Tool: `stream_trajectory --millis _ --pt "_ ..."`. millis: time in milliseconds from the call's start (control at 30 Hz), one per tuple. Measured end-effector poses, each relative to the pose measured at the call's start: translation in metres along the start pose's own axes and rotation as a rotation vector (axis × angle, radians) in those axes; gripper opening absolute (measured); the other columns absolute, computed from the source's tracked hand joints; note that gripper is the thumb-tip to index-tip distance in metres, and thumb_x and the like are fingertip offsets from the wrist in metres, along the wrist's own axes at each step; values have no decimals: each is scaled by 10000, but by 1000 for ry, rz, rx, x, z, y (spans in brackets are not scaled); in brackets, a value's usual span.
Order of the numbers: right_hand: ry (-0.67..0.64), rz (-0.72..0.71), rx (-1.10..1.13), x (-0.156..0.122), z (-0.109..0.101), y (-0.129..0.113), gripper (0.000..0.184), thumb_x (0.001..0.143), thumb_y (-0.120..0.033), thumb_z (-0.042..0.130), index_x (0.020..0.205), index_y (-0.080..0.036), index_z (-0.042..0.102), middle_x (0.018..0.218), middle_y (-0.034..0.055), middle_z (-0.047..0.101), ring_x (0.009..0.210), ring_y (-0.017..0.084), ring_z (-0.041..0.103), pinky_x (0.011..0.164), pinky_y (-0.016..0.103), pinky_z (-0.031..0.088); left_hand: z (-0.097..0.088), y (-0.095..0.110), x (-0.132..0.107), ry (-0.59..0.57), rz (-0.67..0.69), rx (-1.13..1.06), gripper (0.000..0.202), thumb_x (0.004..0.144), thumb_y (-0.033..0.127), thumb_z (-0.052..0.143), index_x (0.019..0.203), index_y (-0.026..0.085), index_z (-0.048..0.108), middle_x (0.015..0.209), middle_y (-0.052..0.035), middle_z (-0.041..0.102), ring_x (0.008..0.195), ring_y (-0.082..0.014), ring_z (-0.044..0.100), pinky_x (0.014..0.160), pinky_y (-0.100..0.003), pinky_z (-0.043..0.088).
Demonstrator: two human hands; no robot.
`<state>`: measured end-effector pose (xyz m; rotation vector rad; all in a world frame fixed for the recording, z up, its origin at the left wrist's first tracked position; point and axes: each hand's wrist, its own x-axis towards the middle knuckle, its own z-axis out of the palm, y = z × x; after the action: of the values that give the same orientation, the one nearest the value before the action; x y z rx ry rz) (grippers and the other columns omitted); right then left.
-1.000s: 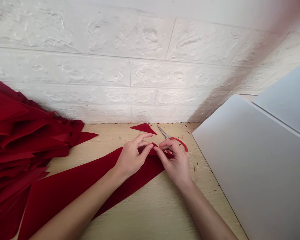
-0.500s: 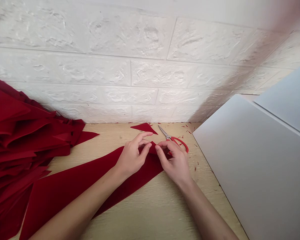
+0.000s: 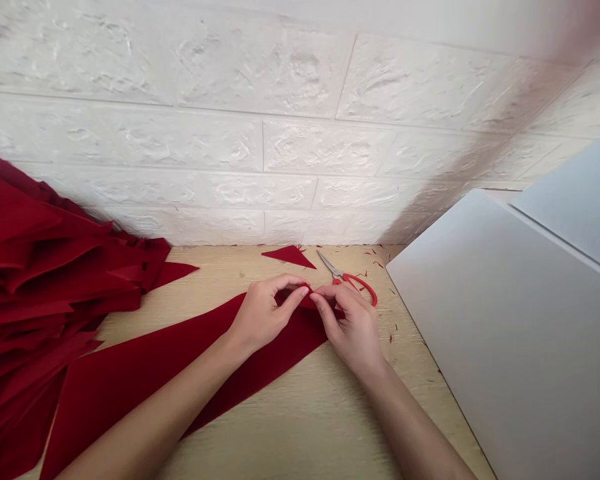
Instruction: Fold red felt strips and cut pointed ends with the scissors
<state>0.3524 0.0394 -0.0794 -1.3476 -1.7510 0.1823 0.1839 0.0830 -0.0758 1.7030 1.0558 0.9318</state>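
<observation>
A long piece of red fabric (image 3: 145, 367) lies slantwise on the table under my forearms, its far end lifted between my hands. My left hand (image 3: 267, 310) pinches the edge of that end between thumb and forefinger. Right beside it, my right hand (image 3: 350, 323) pinches the same edge, the two sets of fingertips nearly touching. Just behind my right hand rest scissors (image 3: 353, 279) with red handles, partly hidden by the fingers. A small red fabric triangle (image 3: 290, 255) lies near the wall.
At the left rises a tall heap of red fabric pieces (image 3: 40, 267). A white textured brick-pattern wall (image 3: 220, 147) closes off the back of the wooden table (image 3: 300, 427). A large white panel (image 3: 505, 320) stands along the right. Small red scraps (image 3: 391, 339) dot the tabletop near the scissors.
My left forefinger has come down from a raised position and now closes with the thumb on the fabric edge. My right hand has stayed almost still.
</observation>
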Motion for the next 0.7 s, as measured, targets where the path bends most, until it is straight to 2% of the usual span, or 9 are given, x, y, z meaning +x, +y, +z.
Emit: stream_trajectory --millis 133,300,433,567,700 --pt "3 13 -4 -1 0 1 128 975 -274 593 903 -226 687 809 28 739 729 176 663 697 320 546 -5 3 3 32 28 10 211 933 367 597 898 215 739 936 -23 772 889 -172 693 760 -268 542" --pt "41 67 -37 0 -4 2 118 969 -281 595 940 -230 697 866 44 750 739 186 662 706 336 548 -31 9 14 250 6 -23 253 903 428 626 892 194 720 845 -28 744 755 -160 671 645 -248 519" --pt "68 114 -12 1 -5 1 104 965 -288 603 943 -229 686 803 22 723 660 164 632 715 337 542 -54 14 22 397 14 -7 215 863 402 655 867 192 701 687 -1 666 689 -154 640 643 -252 520" --pt "59 176 69 2 -4 -1 127 965 -302 597 904 -225 678 816 22 718 687 157 636 702 317 536 -62 16 24 421 12 2 182 861 383 641 851 207 687 524 44 505 629 -154 603 618 -255 506" --pt "82 229 132 2 -3 -2 148 928 -356 648 979 -218 665 795 15 686 661 149 609 631 289 524 -58 15 22 393 19 10 188 860 393 641 836 209 673 530 45 493 610 -149 582 599 -255 489"
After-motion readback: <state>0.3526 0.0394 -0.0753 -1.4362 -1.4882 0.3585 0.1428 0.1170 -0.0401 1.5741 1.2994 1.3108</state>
